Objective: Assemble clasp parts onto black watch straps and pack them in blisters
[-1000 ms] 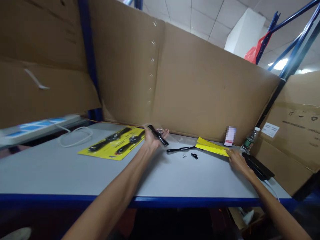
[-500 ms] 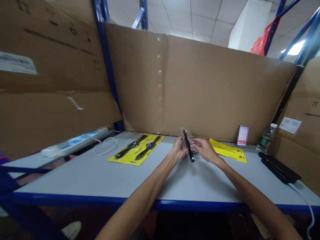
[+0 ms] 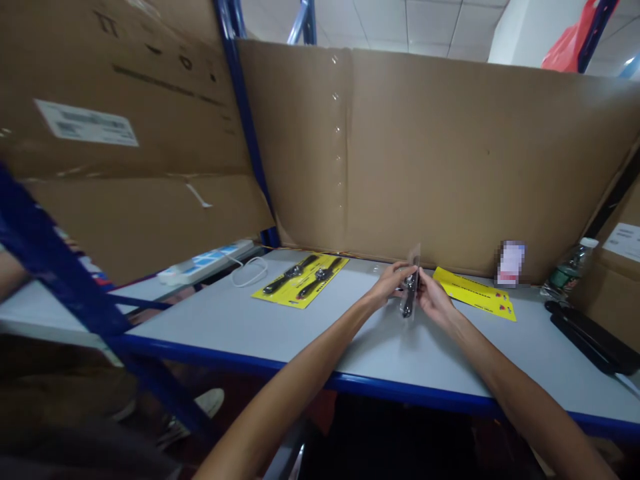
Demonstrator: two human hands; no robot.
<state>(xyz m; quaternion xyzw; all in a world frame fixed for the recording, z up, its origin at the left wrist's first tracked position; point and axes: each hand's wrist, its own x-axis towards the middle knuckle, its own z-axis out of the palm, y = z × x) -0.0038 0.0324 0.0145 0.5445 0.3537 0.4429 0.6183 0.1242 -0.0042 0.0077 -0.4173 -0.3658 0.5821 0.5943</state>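
Above the table I hold a clear plastic blister pack (image 3: pixel 409 303) with a black-handled tool inside, upright and turned nearly edge-on. My left hand (image 3: pixel 391 281) closes on its left side, fingers reaching across the plastic. From the right, my right hand (image 3: pixel 434 297) pinches the other side near the middle. The exact kind of tool cannot be made out. Left of my hands lie yellow cards (image 3: pixel 280 295) bearing similar black tools under clear plastic. Behind my right hand are plain yellow cards (image 3: pixel 473 293) with print and no tools on them.
A white power strip (image 3: pixel 210 259) and a looped white cable (image 3: pixel 249 273) lie at the left. On the right stand a blurred-out upright item (image 3: pixel 511 263), a plastic bottle (image 3: pixel 570 270) and a long black hinged device (image 3: pixel 593 339). Cardboard (image 3: pixel 450 160) walls the table's back.
The blister pack has turned more edge-on in my hands. My left fingers have moved up across it. My view has swung left, bringing part of another person into sight at the left edge.
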